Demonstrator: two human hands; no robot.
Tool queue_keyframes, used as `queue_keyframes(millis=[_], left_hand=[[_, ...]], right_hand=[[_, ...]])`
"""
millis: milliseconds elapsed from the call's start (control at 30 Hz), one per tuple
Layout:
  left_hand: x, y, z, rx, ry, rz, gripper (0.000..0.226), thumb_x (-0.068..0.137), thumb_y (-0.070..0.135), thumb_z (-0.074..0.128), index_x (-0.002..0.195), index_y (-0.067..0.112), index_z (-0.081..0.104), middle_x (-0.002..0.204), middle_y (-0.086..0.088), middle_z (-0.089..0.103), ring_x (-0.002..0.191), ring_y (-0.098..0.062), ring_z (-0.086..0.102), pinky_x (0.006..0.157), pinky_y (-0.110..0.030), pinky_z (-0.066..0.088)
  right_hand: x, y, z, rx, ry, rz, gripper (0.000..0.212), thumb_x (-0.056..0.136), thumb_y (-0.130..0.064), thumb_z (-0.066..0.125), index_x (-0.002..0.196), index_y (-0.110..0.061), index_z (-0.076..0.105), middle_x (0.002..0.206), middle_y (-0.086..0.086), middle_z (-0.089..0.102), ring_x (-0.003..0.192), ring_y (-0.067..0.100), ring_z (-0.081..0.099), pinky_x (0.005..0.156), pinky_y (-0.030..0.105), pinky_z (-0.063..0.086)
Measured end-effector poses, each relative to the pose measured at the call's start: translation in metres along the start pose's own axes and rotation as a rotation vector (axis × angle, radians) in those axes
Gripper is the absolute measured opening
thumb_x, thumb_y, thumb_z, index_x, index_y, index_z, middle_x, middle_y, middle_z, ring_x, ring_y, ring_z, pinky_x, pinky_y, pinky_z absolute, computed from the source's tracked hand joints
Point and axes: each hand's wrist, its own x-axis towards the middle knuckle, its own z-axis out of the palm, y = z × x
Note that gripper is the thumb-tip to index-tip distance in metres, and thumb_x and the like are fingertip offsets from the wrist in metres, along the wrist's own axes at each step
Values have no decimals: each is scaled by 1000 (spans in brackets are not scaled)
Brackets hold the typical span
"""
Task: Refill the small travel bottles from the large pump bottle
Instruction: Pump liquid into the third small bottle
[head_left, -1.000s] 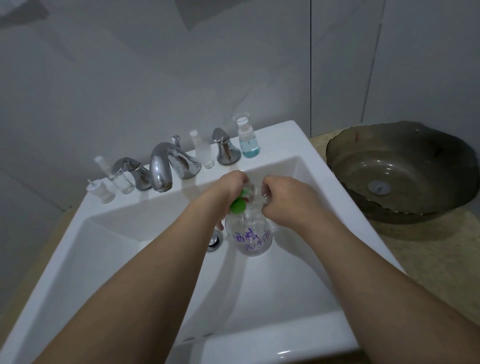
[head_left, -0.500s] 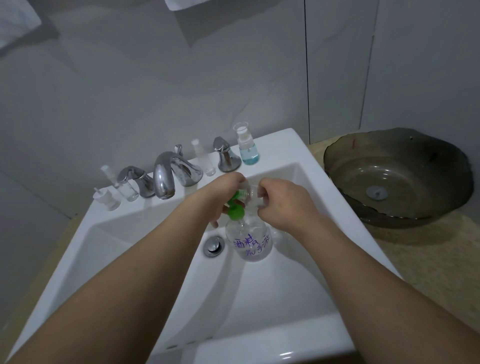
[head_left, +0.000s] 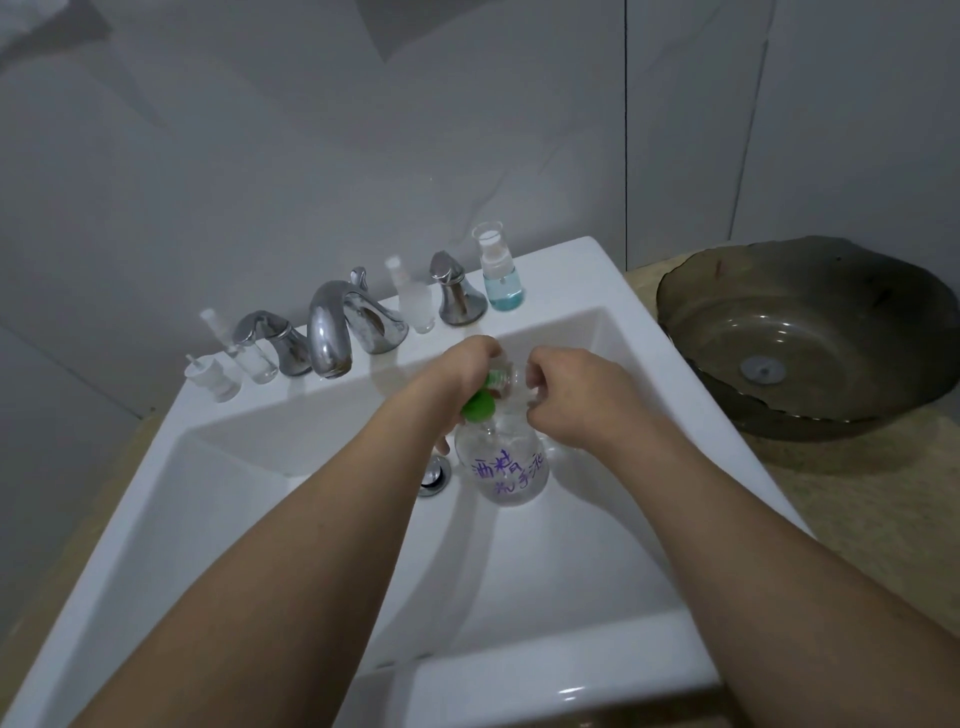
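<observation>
The person stood over the white sink (head_left: 519, 686) with both arms reaching into the basin, working at the large pump bottle (head_left: 503, 465), a clear round bottle with purple handwriting that stood upright near the drain (head_left: 435, 474). The left hand (head_left: 460, 376) was curled over the green pump head (head_left: 479, 405), fingers wrapped down around it as if pressing. The right hand (head_left: 569, 392) had its fingers bent inward, pinching what looked like a small clear travel bottle (head_left: 514, 376) held against the spout, though that little bottle was mostly hidden between the two hands and I could not be sure of its shape or how full it was. So the job appeared to be in mid-fill, with one small bottle being charged at the pump. Along the back ledge stood the others: a capped spray bottle with blue liquid (head_left: 497, 275) at the right end, a frosted one (head_left: 414, 301) between the faucet (head_left: 332, 332) and the right tap handle (head_left: 457, 291), and two clear ones, a taller (head_left: 249, 348) and a squat one (head_left: 212, 374), at the left end. The blue one seemed partly filled; the clear ones looked empty or nearly so, which suggested most of the refilling was still ahead. A dark glass bowl (head_left: 800, 332) sat on the counter to the right.
</observation>
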Motion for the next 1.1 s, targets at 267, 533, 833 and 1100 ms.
queue_keyframes(millis=[267, 533, 833, 1100], left_hand=[[-2, 1, -3, 10, 52, 98, 25, 96, 36, 42, 106, 16, 52, 79, -6, 52, 69, -21, 48, 69, -32, 38], [-7, 8, -16, 90, 29, 69, 28, 94, 46, 40, 108, 23, 49, 92, -4, 57, 79, -24, 54, 85, -52, 31], [-4, 0, -6, 59, -8, 43, 27, 95, 40, 40, 82, 19, 51, 76, -1, 55, 81, -25, 54, 75, -39, 35], [-1, 0, 0, 39, 5, 32, 34, 91, 46, 44, 112, 21, 52, 101, -9, 60, 103, -33, 53, 88, -59, 33]], right_hand=[[0, -2, -1, -16, 38, -31, 24, 73, -19, 62, 86, -31, 47, 97, -5, 63, 94, 23, 59, 71, 29, 40], [-2, -6, -6, 50, 85, -61, 21, 71, -19, 63, 88, -27, 52, 96, -5, 63, 91, 22, 58, 76, 32, 46], [-2, -1, -1, 39, -14, -9, 21, 73, -18, 62, 87, -28, 49, 94, -7, 60, 92, 20, 57, 73, 29, 44], [1, -1, -1, 4, -12, -5, 22, 73, -18, 61, 86, -29, 48, 91, -8, 59, 91, 20, 57, 69, 28, 40]])
